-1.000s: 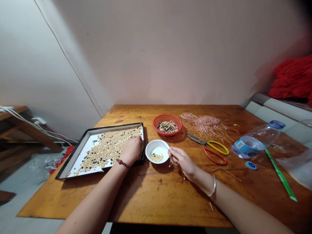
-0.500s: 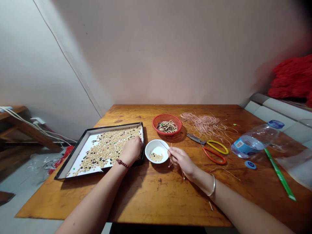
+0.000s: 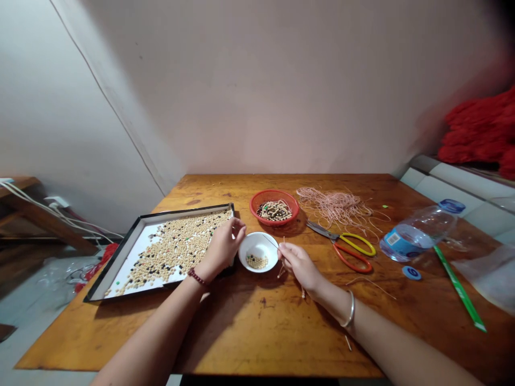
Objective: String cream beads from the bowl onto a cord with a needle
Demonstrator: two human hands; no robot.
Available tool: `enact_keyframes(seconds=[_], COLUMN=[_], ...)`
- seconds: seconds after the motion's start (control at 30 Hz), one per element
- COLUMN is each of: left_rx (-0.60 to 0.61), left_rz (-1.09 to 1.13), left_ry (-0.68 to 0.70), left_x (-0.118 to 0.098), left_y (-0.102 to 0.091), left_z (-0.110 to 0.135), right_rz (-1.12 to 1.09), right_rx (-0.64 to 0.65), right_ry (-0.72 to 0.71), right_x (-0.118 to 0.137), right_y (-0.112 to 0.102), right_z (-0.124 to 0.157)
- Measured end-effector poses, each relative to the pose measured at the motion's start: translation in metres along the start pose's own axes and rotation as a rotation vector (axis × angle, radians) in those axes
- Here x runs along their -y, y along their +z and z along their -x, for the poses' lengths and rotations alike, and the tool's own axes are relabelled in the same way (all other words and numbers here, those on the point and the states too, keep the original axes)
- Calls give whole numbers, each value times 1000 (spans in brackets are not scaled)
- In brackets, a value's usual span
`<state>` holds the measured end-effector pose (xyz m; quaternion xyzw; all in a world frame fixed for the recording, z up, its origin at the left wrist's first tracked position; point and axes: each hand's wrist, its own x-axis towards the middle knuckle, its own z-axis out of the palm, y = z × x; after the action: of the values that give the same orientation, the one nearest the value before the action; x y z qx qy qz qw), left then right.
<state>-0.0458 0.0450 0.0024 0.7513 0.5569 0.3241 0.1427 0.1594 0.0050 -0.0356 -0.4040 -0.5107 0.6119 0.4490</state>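
Note:
My right hand (image 3: 298, 264) is closed in a pinch on a thin needle (image 3: 272, 242), whose point reaches over the white bowl (image 3: 260, 239). Pale thread (image 3: 280, 271) hangs beneath these fingers. Several pale beads (image 3: 257, 261) and a few dark ones lie at the bottom of the bowl. Over the right edge of the black-rimmed tray (image 3: 137, 241), just left of the bowl, is my left hand (image 3: 224, 244). Its thumb and fingertips are drawn together; whatever is between them is too small to make out. Pale, black and a few green beads (image 3: 185, 244) cover much of the tray.
Behind the bowl stands a red basket (image 3: 257, 210) of beaded strings. A heap of pink cord (image 3: 332, 206), scissors (image 3: 341, 244), a water bottle (image 3: 418, 230), a blue cap (image 3: 411, 273) and a green strip (image 3: 458, 289) lie to the right.
My left hand has risen from the beads in the tray and turned, fingertips now toward the bowl. My right hand holds the needle in nearly the same place. The view has shifted slightly.

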Motion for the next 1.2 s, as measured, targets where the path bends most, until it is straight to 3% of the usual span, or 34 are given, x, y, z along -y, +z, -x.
enact_keyframes(seconds=[0.13, 0.3, 0.93, 1.07, 1.2], left_rx=[231, 302, 360, 300, 176], left_rz=[507, 737, 676, 591, 331], left_ry=[15, -17, 7, 61, 180], left_x=[-7, -10, -10, -10, -12], left_y=[8, 12, 11, 11, 8], left_z=[1, 3, 4, 6, 8], right_rz=[137, 296, 403, 399, 435], right_rx=[-64, -106, -138, -135, -160], right_ry=[-83, -162, -192, -192, -185], right_x=[-2, -2, -7, -6, -3], right_y=[1, 1, -1, -1, -1], right_z=[2, 6, 4, 4, 5])
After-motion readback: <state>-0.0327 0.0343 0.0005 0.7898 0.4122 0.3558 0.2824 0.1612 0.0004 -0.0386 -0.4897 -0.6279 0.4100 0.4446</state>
